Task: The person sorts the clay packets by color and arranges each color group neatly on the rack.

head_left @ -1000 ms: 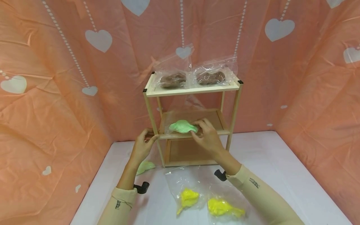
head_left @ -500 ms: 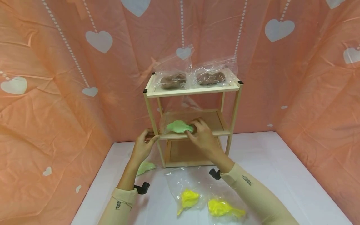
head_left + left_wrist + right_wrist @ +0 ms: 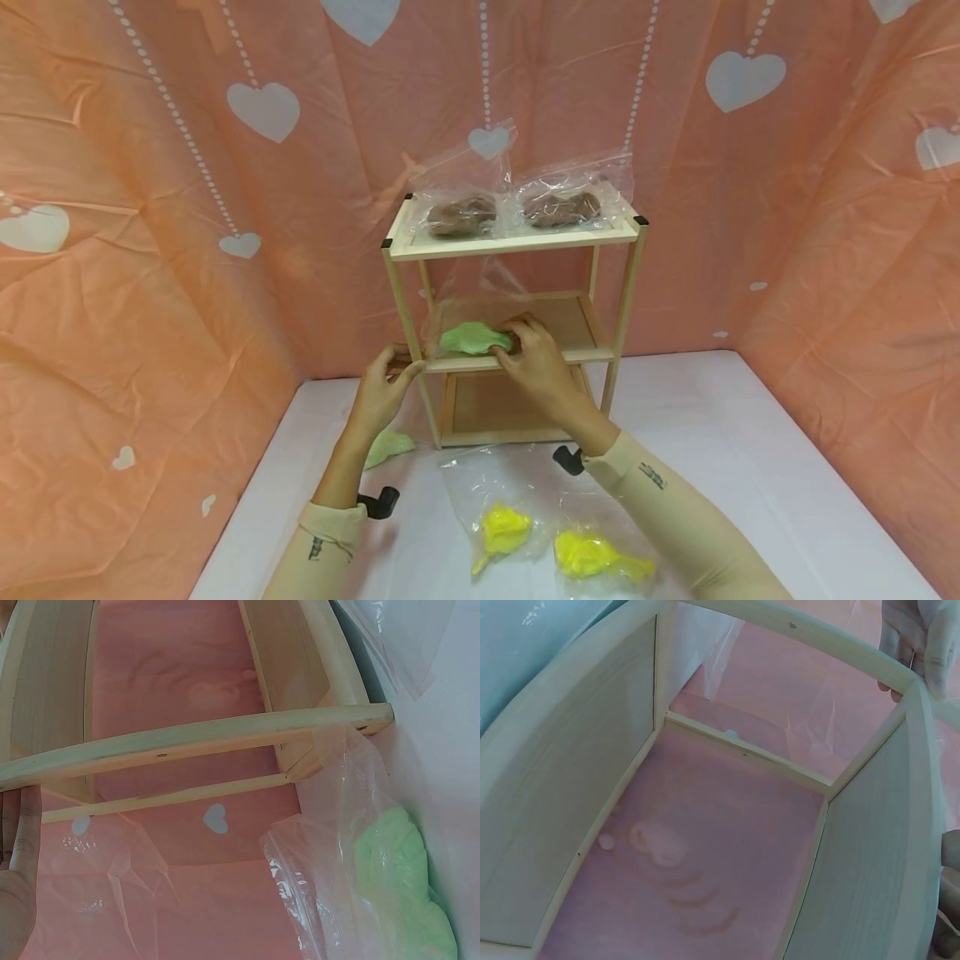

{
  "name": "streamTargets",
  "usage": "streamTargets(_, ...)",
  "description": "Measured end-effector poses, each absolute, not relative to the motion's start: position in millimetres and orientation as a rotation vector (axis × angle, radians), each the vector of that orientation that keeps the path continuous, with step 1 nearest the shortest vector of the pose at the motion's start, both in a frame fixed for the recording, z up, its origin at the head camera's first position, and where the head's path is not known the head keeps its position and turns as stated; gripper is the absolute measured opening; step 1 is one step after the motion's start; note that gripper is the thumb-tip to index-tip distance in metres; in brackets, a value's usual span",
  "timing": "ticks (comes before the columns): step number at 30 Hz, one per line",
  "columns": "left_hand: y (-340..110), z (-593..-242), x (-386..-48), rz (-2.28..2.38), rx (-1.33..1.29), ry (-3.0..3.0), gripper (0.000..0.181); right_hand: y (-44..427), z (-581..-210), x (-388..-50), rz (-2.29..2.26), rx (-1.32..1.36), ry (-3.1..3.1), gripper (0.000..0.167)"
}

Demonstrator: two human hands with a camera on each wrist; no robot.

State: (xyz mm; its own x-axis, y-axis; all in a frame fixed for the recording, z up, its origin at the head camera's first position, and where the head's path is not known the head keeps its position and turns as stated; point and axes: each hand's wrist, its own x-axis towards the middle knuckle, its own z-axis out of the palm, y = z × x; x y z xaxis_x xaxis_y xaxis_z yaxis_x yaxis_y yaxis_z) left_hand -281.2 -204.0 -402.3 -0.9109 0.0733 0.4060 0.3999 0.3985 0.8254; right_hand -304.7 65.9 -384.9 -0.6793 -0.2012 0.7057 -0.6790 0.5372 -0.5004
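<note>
A small wooden shelf rack [image 3: 517, 243] stands at the back of the table. On its middle tier lies a light-green, clay-like lump [image 3: 474, 338] in a clear plastic bag. My right hand [image 3: 542, 367] pinches the lump's right end between thumb and fingers; only its fingers [image 3: 949, 900] show at the right wrist view's edge. With thumb in front and fingers behind, my left hand [image 3: 381, 392] holds the rack's left front post at that tier. The right wrist view also catches the left hand [image 3: 922, 645] at this corner.
A second bagged green lump [image 3: 397, 892] lies on the table left of the rack. Two bagged brown lumps [image 3: 461, 217] rest on the top tier. Two bagged yellow lumps [image 3: 505, 527] lie in front. Pink cloth [image 3: 315, 208] hangs around the sides and back.
My right hand has slid the bagged green lump left along the middle tier, slowing over the last half second. The left hand stays on the post.
</note>
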Motion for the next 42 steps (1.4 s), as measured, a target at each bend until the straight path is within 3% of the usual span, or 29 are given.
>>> streamTargets(23,-202.5,-403.5,-281.0,-1.545,-0.405,-2.336,0.028,73.2,-378.8,-303.6,1.065,0.747,-2.328,0.036)
streamTargets(42,-203.6,-404.1,-281.8,-1.523,-0.411,-2.354,0.030,125.6,-387.7,-278.1,1.024,0.868,-1.952,0.033)
